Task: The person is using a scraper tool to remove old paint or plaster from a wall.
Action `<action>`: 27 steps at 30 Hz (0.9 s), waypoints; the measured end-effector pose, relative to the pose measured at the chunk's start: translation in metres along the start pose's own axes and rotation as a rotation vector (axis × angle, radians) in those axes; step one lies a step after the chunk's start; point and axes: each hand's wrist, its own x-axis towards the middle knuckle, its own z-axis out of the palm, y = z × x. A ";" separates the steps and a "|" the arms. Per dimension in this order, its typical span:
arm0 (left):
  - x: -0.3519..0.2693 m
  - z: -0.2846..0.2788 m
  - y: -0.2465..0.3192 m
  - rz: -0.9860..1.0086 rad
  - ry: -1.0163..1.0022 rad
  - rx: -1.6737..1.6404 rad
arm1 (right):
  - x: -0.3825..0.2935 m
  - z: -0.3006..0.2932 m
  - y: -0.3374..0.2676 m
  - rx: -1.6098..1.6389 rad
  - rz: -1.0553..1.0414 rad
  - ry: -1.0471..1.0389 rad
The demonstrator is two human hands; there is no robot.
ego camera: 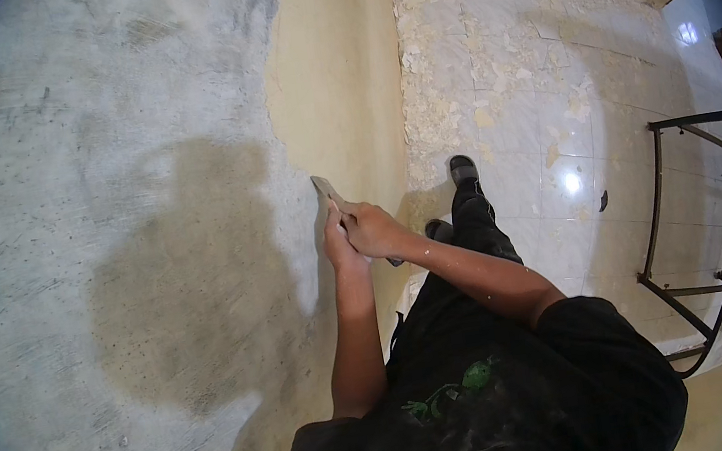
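Both of my hands are closed together around a paint scraper [324, 186], whose flat metal blade points up and to the left. My left hand [343, 238] is on the wall side, and my right hand [372, 229] lies against it, partly covering the scraper. The handle's dark end shows just below my right hand. The blade's edge is at the ragged border between the bare grey wall [191, 97] and a band of yellowish paint [335, 90]; whether it touches cannot be told. My shadow falls on the grey wall.
Paint flakes [430, 77] lie thickly along the foot of the wall and over the tiled floor [514, 183]. At the right stands a dark metal frame [659, 204]. A small dark piece [603, 200] lies on the tiles near my feet. Another wall with patchy paint rises beyond the floor.
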 end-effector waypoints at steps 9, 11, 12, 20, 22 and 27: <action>0.002 0.007 0.004 0.032 -0.015 0.031 | 0.001 -0.004 -0.004 -0.019 -0.046 0.007; 0.003 0.008 0.006 0.022 -0.001 0.031 | 0.000 -0.009 -0.009 0.017 -0.007 -0.019; 0.003 0.010 0.006 0.017 0.012 0.041 | -0.001 -0.012 -0.010 0.003 -0.017 -0.041; 0.002 0.003 -0.001 -0.045 0.020 0.091 | -0.021 -0.015 0.004 0.158 -0.152 -0.066; 0.002 0.003 0.002 -0.059 -0.018 0.065 | -0.017 -0.009 0.003 0.092 -0.207 0.048; 0.000 0.008 0.002 -0.027 0.021 0.044 | -0.014 -0.005 0.002 0.045 -0.140 0.052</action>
